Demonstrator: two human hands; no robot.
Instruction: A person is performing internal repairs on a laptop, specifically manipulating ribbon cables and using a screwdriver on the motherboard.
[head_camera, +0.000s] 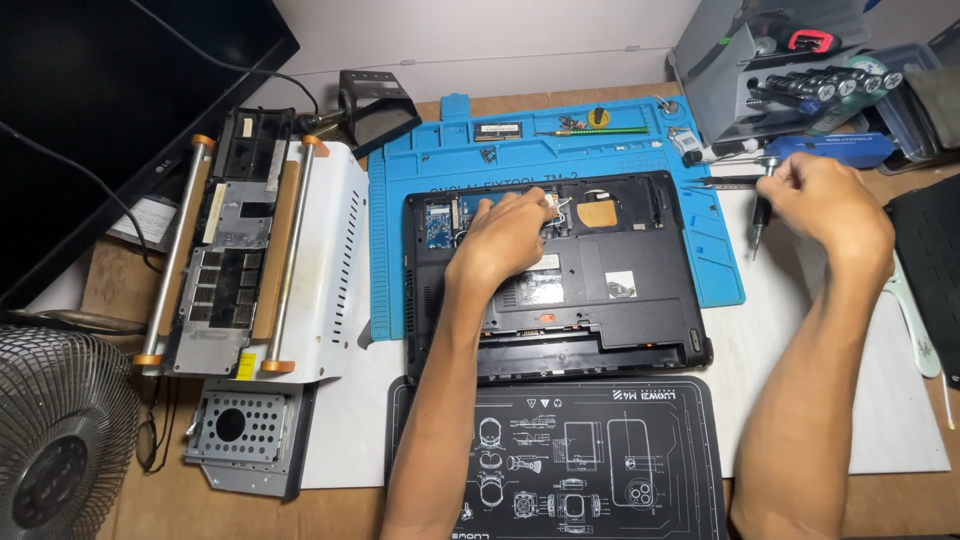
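Black laptop (570, 290) under flat left hand (500, 240); right hand (825, 205) grips screwdriver (760, 215) beside it.

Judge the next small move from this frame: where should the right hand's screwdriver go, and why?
Probably bring the screwdriver in the right hand leftward over the open laptop base. It now hangs tip-down over the edge of the blue mat, off the laptop, while the left hand rests fingers-down in the opened bay near the top edge. Which screw is meant cannot be told.
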